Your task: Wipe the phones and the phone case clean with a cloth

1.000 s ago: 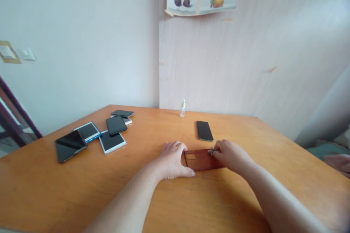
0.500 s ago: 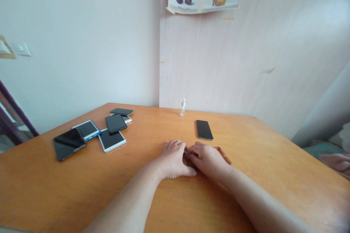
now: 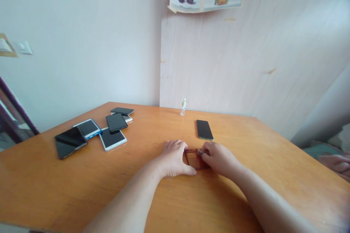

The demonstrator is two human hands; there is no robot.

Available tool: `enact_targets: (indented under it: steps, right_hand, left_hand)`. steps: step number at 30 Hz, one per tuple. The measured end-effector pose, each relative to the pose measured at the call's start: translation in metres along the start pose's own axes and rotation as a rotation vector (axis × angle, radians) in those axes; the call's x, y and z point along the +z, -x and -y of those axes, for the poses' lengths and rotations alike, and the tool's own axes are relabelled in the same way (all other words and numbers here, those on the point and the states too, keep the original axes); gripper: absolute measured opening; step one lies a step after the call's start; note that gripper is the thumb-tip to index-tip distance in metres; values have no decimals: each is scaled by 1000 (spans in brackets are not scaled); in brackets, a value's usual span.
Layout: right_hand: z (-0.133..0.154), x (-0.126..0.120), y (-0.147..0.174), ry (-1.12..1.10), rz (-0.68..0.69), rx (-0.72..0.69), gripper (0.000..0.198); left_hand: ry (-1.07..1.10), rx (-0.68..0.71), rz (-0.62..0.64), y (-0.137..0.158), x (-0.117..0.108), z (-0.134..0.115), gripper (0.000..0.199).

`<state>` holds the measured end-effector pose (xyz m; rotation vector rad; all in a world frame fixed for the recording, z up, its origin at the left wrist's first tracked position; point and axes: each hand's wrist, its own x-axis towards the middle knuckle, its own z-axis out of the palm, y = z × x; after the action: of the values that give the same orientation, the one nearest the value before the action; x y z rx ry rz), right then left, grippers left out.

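The red-brown phone case [image 3: 194, 162] lies flat on the desk [image 3: 169, 204], between both hands. The left hand [image 3: 174, 160] holds its camera-hole end, thumb and fingers set widely on opposite edges; the right hand [image 3: 218, 157] narrowly pinches a small grey wad [image 3: 201, 151] against it. The step in hand looks like rubbing the case; the next move seems to call for a steady left grip and even pressure. The marking on the small bottle [image 3: 183, 110] is too tiny to read

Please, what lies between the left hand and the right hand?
In the head view, a reddish phone case lies between the left hand and the right hand, which pinches a small grey item.
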<state>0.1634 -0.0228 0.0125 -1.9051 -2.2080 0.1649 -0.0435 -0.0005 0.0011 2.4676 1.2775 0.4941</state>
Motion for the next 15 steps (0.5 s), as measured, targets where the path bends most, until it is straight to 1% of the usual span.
enact_targets:
  steps: [2, 3, 4, 6, 9, 11, 12, 13, 15]
  right_hand:
    - [18, 6, 4, -79, 24, -143, 12]
    - [24, 7, 5, -91, 37, -179, 11]
    - [26, 6, 5, -82, 50, -182, 10]
    - [19, 0, 4, -8, 57, -98, 11]
    - [-9, -14, -1, 134, 44, 131, 15]
    - [-26, -20, -3, 176, 32, 239, 16]
    - [-29, -21, -3, 170, 32, 254, 16]
    - [-29, -20, -3, 145, 35, 235, 16]
    - [-17, -13, 0, 56, 39, 122, 14]
  left_hand:
    - [5, 5, -13, 0, 1, 1, 64]
    - [7, 9, -17, 0, 2, 1, 63]
    - [7, 12, -18, 0, 2, 1, 63]
    - [1, 10, -18, 0, 2, 2, 63]
    - [-1, 5, -10, 1, 0, 1, 64]
    - [5, 5, 0, 1, -1, 1, 64]
    - [8, 4, 4, 1, -1, 1, 64]
    - [10, 0, 6, 1, -2, 0, 64]
    - [14, -10, 1, 1, -1, 0, 66]
